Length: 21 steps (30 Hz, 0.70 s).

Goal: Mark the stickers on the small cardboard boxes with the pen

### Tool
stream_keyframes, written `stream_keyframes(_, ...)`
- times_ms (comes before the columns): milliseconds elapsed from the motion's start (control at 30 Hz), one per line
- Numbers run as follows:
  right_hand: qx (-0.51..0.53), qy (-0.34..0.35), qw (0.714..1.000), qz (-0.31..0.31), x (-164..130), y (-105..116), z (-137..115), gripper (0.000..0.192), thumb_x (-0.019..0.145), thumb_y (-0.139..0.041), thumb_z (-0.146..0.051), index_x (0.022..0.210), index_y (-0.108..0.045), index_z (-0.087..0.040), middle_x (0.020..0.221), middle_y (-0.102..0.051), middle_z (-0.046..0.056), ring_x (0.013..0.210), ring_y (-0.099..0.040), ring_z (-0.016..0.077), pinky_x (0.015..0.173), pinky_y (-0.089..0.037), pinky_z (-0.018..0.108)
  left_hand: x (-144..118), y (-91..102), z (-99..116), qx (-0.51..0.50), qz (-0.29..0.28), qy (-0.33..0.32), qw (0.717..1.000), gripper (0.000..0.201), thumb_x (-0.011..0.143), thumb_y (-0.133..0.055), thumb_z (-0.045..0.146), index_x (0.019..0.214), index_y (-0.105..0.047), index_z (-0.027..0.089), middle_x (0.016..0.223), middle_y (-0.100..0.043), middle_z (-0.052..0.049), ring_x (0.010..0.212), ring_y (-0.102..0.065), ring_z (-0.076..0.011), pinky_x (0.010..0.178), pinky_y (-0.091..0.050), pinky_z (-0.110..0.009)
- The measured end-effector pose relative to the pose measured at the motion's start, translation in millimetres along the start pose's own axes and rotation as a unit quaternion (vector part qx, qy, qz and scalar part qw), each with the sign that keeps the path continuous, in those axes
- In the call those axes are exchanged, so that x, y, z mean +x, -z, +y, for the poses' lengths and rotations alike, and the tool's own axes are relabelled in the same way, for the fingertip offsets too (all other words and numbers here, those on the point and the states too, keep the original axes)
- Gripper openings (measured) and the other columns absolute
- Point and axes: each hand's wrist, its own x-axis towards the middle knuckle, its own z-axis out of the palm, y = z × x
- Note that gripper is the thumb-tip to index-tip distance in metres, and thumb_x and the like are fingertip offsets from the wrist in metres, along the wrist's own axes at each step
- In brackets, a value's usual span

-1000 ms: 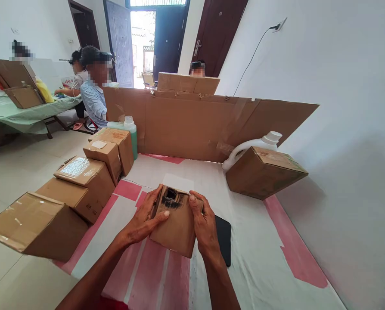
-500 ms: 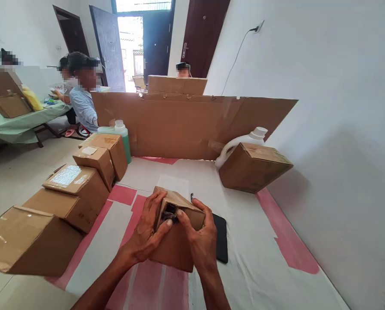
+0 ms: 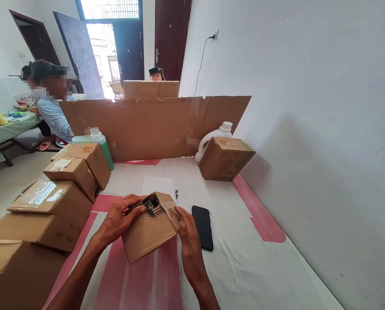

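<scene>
Between my two hands, above the table, is a brown cardboard box (image 3: 149,239), tilted. It has a torn hole near its upper edge, with something dark showing inside. My left hand (image 3: 119,217) grips the box's left side, its thumb lying beside the hole. On the opposite side my right hand (image 3: 187,228) holds the box with its fingers against the right edge. Just past the right hand, a black phone (image 3: 203,228) lies flat on the table. A pen (image 3: 177,197) rests behind the box.
Several cardboard boxes (image 3: 50,202) line the left side. A green bottle (image 3: 102,148) stands behind them. A white jug (image 3: 225,129) and another box (image 3: 226,159) are at the back right. A cardboard panel (image 3: 153,129) spans the back; people sit beyond it. A wall (image 3: 324,150) bounds the right.
The box has turned and tilted in my hands, so its torn hole sits further left. My right thumb has come away from the hole. The camera view has swung right.
</scene>
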Motion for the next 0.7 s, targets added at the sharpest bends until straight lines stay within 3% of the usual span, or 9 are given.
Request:
stream_keyframes(133, 0.096, -0.061, 0.994, -0.010, -22, -4, 15, 0.069, 0.099, -0.031, -0.070, 0.150, -0.049, -0.028, 0.161, -0.043, 0.006, 0.151, -0.035, 0.0254, 0.124, -0.029, 0.045, -8, -10.2, 18, 0.035, -0.015, -0.049, 0.998, 0.036, 0.103, -0.051, 0.042, 0.132, -0.069, 0.029, 0.113, -0.076, -0.006, 0.101, -0.070, -0.0214, 0.088, -0.057, -0.031)
stream_keyframes(267, 0.184, -0.114, 0.975, -0.042, -34, -8, 10, 0.069, 0.098, -0.032, -0.073, 0.147, -0.052, -0.030, 0.157, -0.050, 0.004, 0.147, -0.042, 0.0255, 0.122, -0.034, 0.046, -16, -9.7, 28, 0.125, 0.008, -0.053, 0.991, 0.036, 0.105, -0.049, 0.040, 0.133, -0.068, 0.030, 0.111, -0.076, -0.005, 0.099, -0.070, -0.0207, 0.093, -0.054, -0.033)
stream_keyframes(400, 0.141, -0.178, 0.970, -0.087, -27, 3, 7, 0.073, 0.092, -0.037, -0.080, 0.134, -0.065, -0.027, 0.145, -0.062, 0.009, 0.140, -0.051, 0.0309, 0.118, -0.038, 0.051, -27, -8.8, 26, 0.155, -0.002, -0.012, 0.988, 0.035, 0.105, -0.048, 0.043, 0.124, -0.073, 0.029, 0.111, -0.076, -0.004, 0.098, -0.072, -0.0211, 0.091, -0.055, -0.032)
stream_keyframes(500, 0.084, -0.142, 0.983, -0.076, -17, 13, -5, 0.069, 0.089, -0.048, -0.077, 0.136, -0.063, -0.028, 0.148, -0.059, 0.009, 0.140, -0.050, 0.0329, 0.115, -0.041, 0.052, -39, -12.9, 27, 0.147, 0.002, -0.016, 0.989, 0.032, 0.104, -0.049, 0.043, 0.122, -0.074, 0.031, 0.110, -0.077, -0.003, 0.097, -0.073, -0.0202, 0.086, -0.057, -0.029)
stream_keyframes(600, 0.047, -0.071, 0.987, -0.139, -18, 11, -26, 0.062, 0.090, -0.063, -0.061, 0.141, -0.056, -0.028, 0.146, -0.059, 0.009, 0.133, -0.056, 0.0307, 0.110, -0.048, 0.046, -53, -18.3, 32, 0.146, 0.028, -0.036, 0.988, 0.031, 0.103, -0.051, 0.043, 0.121, -0.073, 0.031, 0.111, -0.077, -0.003, 0.098, -0.074, -0.0204, 0.087, -0.058, -0.029)
stream_keyframes(700, -0.005, -0.013, 0.988, -0.154, -24, -1, -45, 0.050, 0.095, -0.059, -0.048, 0.139, -0.056, -0.025, 0.144, -0.060, 0.009, 0.134, -0.056, 0.0281, 0.114, -0.045, 0.044, -68, -19.9, 35, 0.155, 0.065, -0.030, 0.985, 0.030, 0.099, -0.057, 0.048, 0.118, -0.073, 0.032, 0.110, -0.077, -0.003, 0.098, -0.074, -0.0220, 0.087, -0.060, -0.031)
